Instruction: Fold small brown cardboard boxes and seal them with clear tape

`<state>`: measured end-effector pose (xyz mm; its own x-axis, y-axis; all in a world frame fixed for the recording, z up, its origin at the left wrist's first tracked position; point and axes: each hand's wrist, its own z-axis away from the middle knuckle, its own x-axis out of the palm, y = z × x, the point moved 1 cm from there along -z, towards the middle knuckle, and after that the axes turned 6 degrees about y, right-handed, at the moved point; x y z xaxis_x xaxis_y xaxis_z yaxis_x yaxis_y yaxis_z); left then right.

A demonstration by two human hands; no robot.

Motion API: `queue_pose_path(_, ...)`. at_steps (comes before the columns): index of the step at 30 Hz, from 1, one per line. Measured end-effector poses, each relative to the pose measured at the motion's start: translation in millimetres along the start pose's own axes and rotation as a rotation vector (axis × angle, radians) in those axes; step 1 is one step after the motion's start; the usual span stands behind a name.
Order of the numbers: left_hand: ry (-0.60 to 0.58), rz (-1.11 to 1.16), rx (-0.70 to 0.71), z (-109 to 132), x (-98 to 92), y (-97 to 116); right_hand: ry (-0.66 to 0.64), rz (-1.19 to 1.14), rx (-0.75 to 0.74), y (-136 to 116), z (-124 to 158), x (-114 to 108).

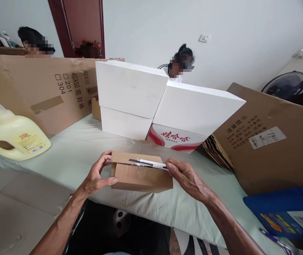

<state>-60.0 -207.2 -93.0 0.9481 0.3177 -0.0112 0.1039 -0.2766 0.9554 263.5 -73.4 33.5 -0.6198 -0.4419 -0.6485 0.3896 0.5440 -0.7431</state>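
A small brown cardboard box (143,179) is in front of me, its top seam facing up with a bit of clear tape at the middle. My left hand (98,175) grips the box's left end, thumb on the near side and fingers at the far side. In my right hand (187,177) is a white utility knife (151,163), its handle pinched between thumb and fingers. The dark blade points left and lies along the seam; whether it touches the cardboard I cannot tell.
White boxes (130,88) stand stacked beyond the cloth-covered table (79,152). A pale yellow jug (16,132) is at left, a blue container (286,210) at right. Large cardboard sheets (279,141) flank both sides. Two people (180,62) are behind the boxes.
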Motion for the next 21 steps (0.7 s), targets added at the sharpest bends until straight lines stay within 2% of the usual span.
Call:
queue_pose_path(10,-0.004,0.004,0.008,-2,1.4,-3,-0.033,0.215,-0.150,-18,-16,-4)
queue_pose_path(21,-0.017,-0.024,-0.016,-1,0.6,1,-0.086,0.419,-0.320,-50,-30,-5)
